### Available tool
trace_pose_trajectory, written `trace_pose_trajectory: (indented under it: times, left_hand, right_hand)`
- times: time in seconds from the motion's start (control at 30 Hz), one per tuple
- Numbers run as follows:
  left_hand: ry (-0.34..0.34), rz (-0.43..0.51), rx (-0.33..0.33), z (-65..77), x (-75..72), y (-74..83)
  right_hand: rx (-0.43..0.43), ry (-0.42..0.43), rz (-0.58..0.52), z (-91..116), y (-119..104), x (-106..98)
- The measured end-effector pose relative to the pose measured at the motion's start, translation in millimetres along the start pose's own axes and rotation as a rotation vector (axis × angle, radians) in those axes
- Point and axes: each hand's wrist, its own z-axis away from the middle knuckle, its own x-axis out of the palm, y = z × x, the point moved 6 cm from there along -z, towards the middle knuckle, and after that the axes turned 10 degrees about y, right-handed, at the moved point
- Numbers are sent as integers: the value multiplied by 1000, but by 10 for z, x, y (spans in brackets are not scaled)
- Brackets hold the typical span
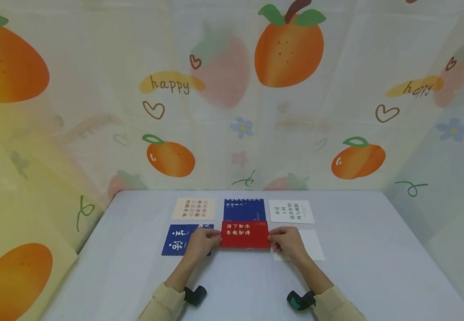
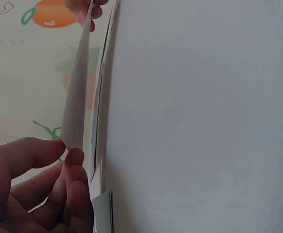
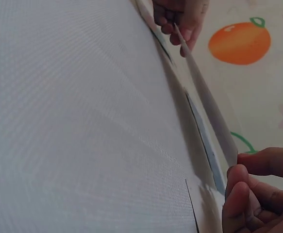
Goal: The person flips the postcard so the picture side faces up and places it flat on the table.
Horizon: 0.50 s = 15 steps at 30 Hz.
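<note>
A red card (image 1: 245, 240) with white Chinese lettering is held level between both hands. My left hand (image 1: 201, 243) pinches its left edge between thumb and fingers, and my right hand (image 1: 290, 241) pinches the right edge. Both wrist views show the card (image 2: 78, 102) nearly edge-on, with a gap between it (image 3: 207, 94) and the tabletop. Behind it, in the head view, a dark blue card (image 1: 245, 211) is partly covered. Below my left hand lies another blue card (image 1: 171, 243) with large white characters; a white card (image 1: 314, 245) lies under my right hand.
At the back left of the white table (image 1: 240, 290) lies a cream card (image 1: 193, 208) with brown lettering. A white card (image 1: 292, 211) with dark lettering lies at the back right. A fruit-printed curtain (image 1: 224, 133) rises behind the table. Each wrist wears a small black camera (image 1: 196, 295).
</note>
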Motion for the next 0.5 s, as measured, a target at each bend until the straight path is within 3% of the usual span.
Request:
trace_pose_trajectory:
  times: [0.5]
  left_hand:
    - [-69, -48, -5, 13, 59, -14]
  right_hand:
    - [-19, -56, 103, 15, 9, 65]
